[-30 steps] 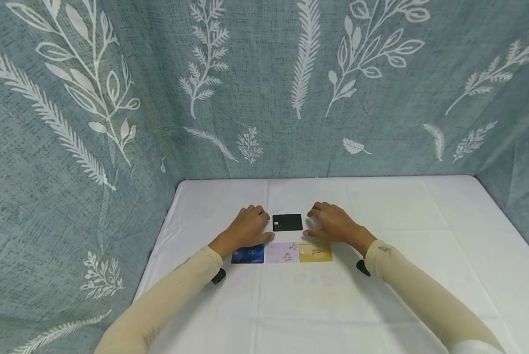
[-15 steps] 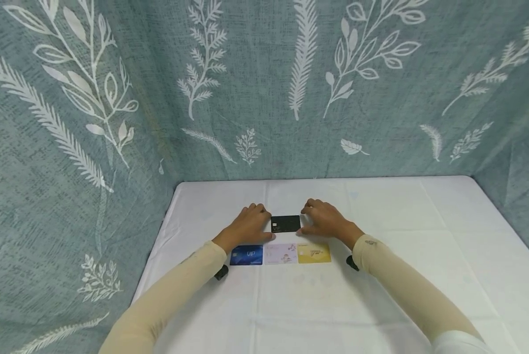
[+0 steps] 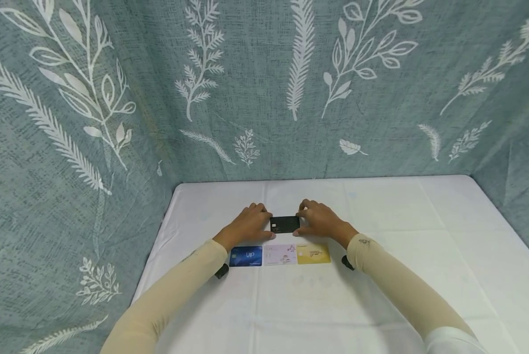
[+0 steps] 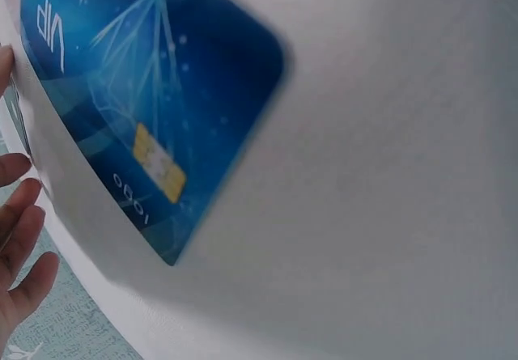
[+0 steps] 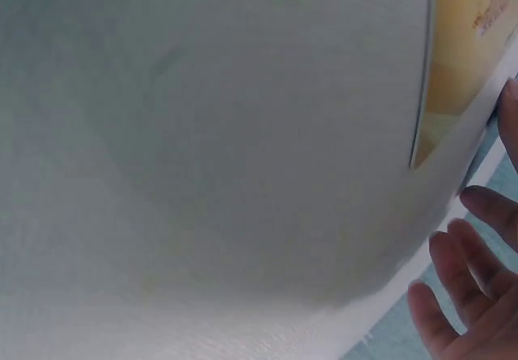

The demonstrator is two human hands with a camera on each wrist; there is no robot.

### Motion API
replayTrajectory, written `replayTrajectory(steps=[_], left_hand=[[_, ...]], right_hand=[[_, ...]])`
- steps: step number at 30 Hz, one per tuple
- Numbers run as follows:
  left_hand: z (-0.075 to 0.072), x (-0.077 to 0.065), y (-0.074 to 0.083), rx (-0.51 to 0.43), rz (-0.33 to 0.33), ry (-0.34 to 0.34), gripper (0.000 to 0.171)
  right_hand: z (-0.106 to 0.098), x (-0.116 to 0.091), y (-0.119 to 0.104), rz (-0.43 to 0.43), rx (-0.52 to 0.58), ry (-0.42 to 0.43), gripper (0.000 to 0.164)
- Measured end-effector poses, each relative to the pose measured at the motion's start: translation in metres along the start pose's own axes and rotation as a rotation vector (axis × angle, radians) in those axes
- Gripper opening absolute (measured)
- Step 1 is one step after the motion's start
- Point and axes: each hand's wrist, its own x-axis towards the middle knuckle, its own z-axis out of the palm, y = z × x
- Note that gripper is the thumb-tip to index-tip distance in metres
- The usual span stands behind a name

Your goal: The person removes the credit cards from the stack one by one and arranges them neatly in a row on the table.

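Note:
A black VIP card (image 3: 285,224) lies on the white-covered table between the two hands. At its left short edge, the left hand (image 3: 246,223) holds the corners between index finger and thumb. The right hand (image 3: 322,220) does the same at the right short edge. Just nearer the person, a blue VIP card (image 3: 245,256), a pale pink card (image 3: 280,255) and a yellow card (image 3: 314,253) form a row. In the left wrist view the blue card (image 4: 154,93) is large, and the black card is seen almost edge-on. The right wrist view shows part of the yellow card (image 5: 461,52).
White cloth covers the table (image 3: 401,255). Behind it and to both sides hangs a grey-green curtain (image 3: 268,98) with white leaf patterns. A dark wrist device (image 3: 221,271) sits under the left wrist, another (image 3: 347,262) under the right.
The right hand has moved left until its index finger and thumb meet the black card's right edge. The left hand has stayed at the left edge. The cards keep their arrangement.

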Motion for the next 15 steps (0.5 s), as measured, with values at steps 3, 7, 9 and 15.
replayTrajectory(steps=[3,7,9,15], left_hand=[[-0.0005,0.0012,0.0004,-0.026,0.007,0.0,0.064],[-0.0007,0.0023,0.0003,-0.03,0.015,-0.005,0.061],[-0.001,0.0027,0.0004,-0.033,0.017,-0.006,0.06],[-0.0021,0.0028,0.0012,-0.059,0.015,-0.004,0.057]], right_hand=[[-0.0001,-0.0002,0.0,-0.013,0.003,0.004,0.061],[0.0001,-0.0005,-0.0001,-0.02,0.012,0.009,0.059],[0.0003,-0.0008,0.0,-0.022,0.02,0.01,0.058],[0.0019,-0.0007,0.0011,-0.033,0.023,0.025,0.055]])
